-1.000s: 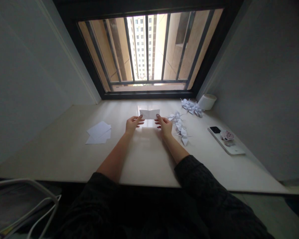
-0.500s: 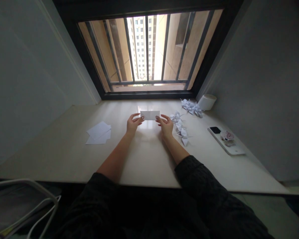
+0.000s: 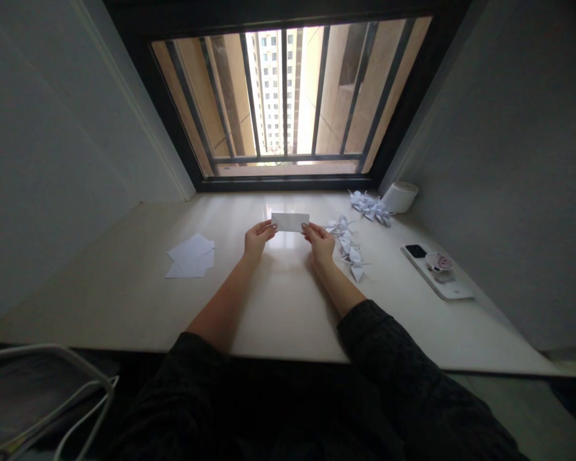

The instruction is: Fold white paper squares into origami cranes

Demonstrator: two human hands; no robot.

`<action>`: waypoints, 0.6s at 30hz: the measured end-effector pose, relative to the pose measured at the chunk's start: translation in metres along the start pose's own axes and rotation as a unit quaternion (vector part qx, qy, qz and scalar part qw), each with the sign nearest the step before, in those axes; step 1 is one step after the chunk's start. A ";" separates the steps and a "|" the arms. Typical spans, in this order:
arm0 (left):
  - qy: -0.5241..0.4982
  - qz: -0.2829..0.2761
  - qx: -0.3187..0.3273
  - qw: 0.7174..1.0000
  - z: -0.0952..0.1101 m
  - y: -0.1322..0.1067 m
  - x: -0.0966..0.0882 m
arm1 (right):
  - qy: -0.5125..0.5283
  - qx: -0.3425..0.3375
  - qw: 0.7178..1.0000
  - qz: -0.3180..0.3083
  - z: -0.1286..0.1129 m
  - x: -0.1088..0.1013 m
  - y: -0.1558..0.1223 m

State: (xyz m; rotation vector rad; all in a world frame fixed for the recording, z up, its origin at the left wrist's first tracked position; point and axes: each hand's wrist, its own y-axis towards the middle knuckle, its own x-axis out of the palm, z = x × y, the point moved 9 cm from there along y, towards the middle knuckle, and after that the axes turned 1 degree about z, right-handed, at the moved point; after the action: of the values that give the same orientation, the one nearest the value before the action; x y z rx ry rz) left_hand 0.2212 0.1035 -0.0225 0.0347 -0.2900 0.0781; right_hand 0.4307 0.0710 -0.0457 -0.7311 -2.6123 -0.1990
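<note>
A folded sheet of paper (image 3: 290, 222), white and in the shape of a long rectangle, is held up over the middle of the white counter. My left hand (image 3: 258, 238) pinches its left end between thumb and fingers. Its right end is gripped the same way by my right hand (image 3: 320, 240). Just right of my right hand lie several folded paper cranes (image 3: 346, 242) in a row. Loose white paper sheets (image 3: 192, 255) lie overlapping, well to the left of my left hand.
More paper cranes (image 3: 370, 208) sit in a cluster at the back right, against a white cylindrical object (image 3: 400, 196). A phone (image 3: 436, 272) with a grip on its back lies at the right. Behind the counter (image 3: 283, 320) is a barred window (image 3: 288, 102). White cables (image 3: 77, 378) hang at the lower left.
The fingers of both hands have drawn closer together around the ends of the folded paper. The paper has hardly moved.
</note>
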 end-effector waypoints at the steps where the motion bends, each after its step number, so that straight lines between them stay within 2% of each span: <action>1: -0.001 0.000 0.000 1.000 0.000 0.000 0.000 | -0.001 0.002 1.000 0.001 0.001 0.000 0.000; 18: 0.005 0.000 0.016 1.000 -0.001 0.003 -0.002 | 0.008 0.016 1.000 0.002 0.001 -0.001 0.000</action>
State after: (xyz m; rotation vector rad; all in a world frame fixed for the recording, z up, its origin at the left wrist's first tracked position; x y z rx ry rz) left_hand 0.2196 0.1062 -0.0235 0.0661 -0.2797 0.0827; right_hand 0.4314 0.0710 -0.0466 -0.7215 -2.5931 -0.1599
